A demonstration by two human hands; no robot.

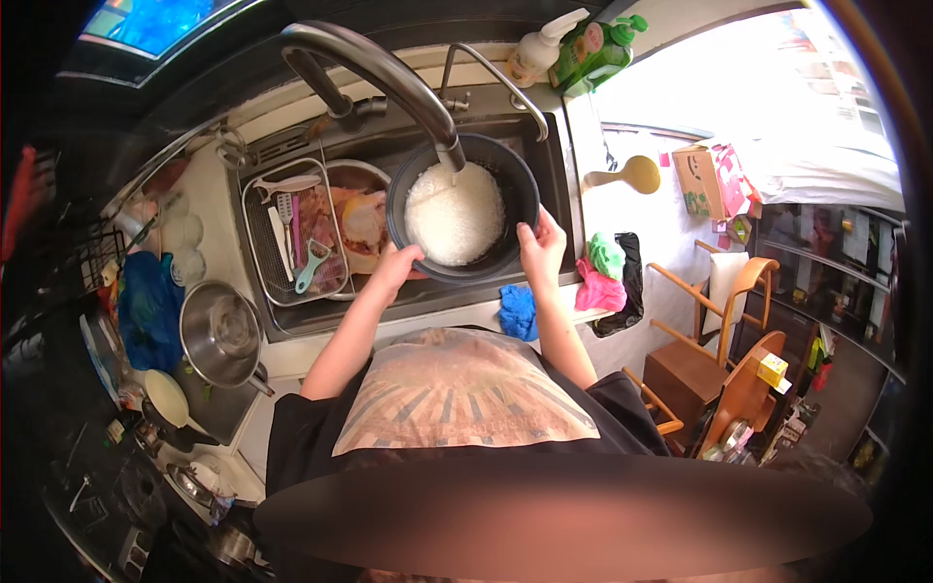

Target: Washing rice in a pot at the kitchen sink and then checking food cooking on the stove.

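Under the curved metal faucet, a dark round pot is held over the sink. Inside it are white rice grains in cloudy water, and a thin stream appears to fall from the spout. My left hand grips the pot's near-left rim, thumb on top. On the near-right side, my right hand holds the rim too. Left of the pot, a wire basket with utensils and a peeler sits in the sink. Partly behind the pot is a bowl with raw meat.
A thin second tap arches over the sink's back right. Soap pump bottles stand behind it. Blue and pink cloths lie along the front edge. A rice paddle is at right, a steel strainer bowl at left.
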